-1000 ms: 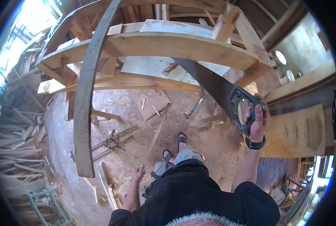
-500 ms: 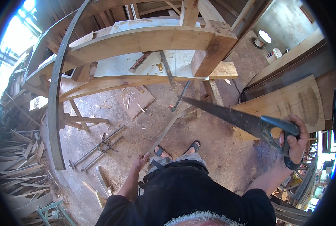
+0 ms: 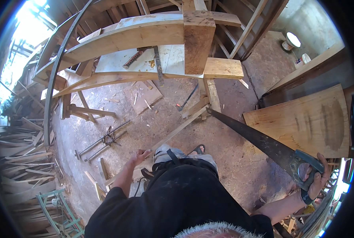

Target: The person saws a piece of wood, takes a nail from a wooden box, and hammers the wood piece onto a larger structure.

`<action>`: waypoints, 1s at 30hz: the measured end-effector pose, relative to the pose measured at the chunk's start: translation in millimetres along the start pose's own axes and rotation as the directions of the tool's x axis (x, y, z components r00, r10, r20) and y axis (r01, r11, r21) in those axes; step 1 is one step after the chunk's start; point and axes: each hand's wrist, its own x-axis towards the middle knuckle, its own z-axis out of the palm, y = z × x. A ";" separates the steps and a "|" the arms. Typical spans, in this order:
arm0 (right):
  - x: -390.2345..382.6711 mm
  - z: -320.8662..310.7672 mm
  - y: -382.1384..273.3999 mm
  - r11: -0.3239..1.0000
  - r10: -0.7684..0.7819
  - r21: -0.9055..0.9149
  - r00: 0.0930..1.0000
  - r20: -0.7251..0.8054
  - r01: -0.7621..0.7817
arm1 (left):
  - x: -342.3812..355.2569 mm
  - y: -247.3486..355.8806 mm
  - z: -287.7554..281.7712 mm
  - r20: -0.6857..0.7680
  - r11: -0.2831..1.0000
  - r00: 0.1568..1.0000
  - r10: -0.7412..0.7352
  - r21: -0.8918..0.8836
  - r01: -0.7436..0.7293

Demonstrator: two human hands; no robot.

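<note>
My right hand (image 3: 319, 177), out to the right, is closed round the dark handle of a handsaw (image 3: 254, 137). Its long blade points up and left, and the tip appears close to the far end of a thin wooden strip (image 3: 179, 130). By my left side, my left hand (image 3: 140, 156) grips the near end of that strip, which slants away from me over the floor. Ahead stands a curved wooden frame (image 3: 125, 37) with a thick upright block (image 3: 199, 47) at its right end. I cannot tell whether the blade touches the strip.
Metal clamps (image 3: 103, 139) lie on the floor to the left, near a wooden trestle (image 3: 91, 112). A broad plank (image 3: 304, 119) stands at the right. Offcuts (image 3: 22, 170) are piled at far left. A red-and-dark tool (image 3: 133, 58) rests on the white board (image 3: 113, 59).
The saw has swung downward and right with my right hand, its tip now lower. My left hand has shifted left with the strip. My view has turned slightly.
</note>
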 end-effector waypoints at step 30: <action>148.0 164.9 145.5 0.989 0.062 0.143 0.994 -0.095 -0.048 | 208.4 446.3 132.3 0.012 0.847 0.876 0.483 0.250 -0.470</action>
